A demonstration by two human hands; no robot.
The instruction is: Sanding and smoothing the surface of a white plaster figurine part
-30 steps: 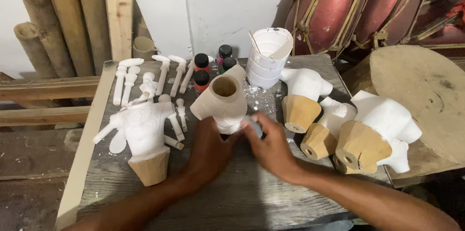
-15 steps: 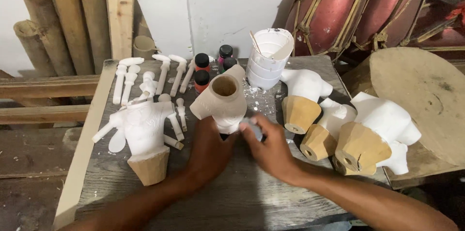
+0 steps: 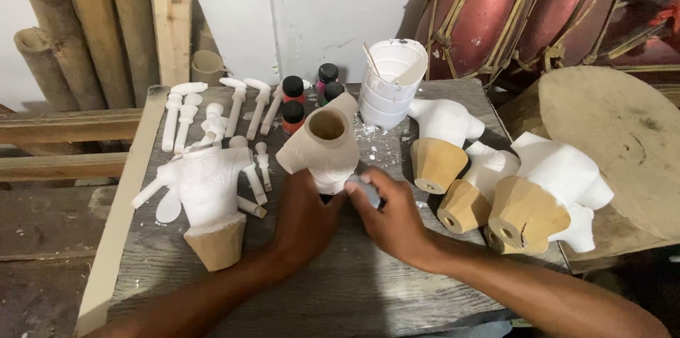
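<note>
My left hand (image 3: 304, 217) grips the lower part of a pale, hollow doll torso (image 3: 322, 145) that stands tilted on the grey wooden table (image 3: 340, 288), its round neck hole facing up. My right hand (image 3: 389, 214) presses a small grey pad, seemingly sandpaper (image 3: 365, 189), against the torso's lower right side. Both forearms reach in from the bottom edge.
A white torso on a tan cone base (image 3: 209, 200) stands at the left, with loose white arm and leg pieces (image 3: 212, 111) behind it. Small paint bottles (image 3: 292, 93), stacked white cups (image 3: 389, 83), more white torsos (image 3: 538, 189) at the right, bamboo poles and red drums behind.
My right hand has shifted slightly along the torso's lower edge with the grey pad. The torso and my left hand stay almost where they were.
</note>
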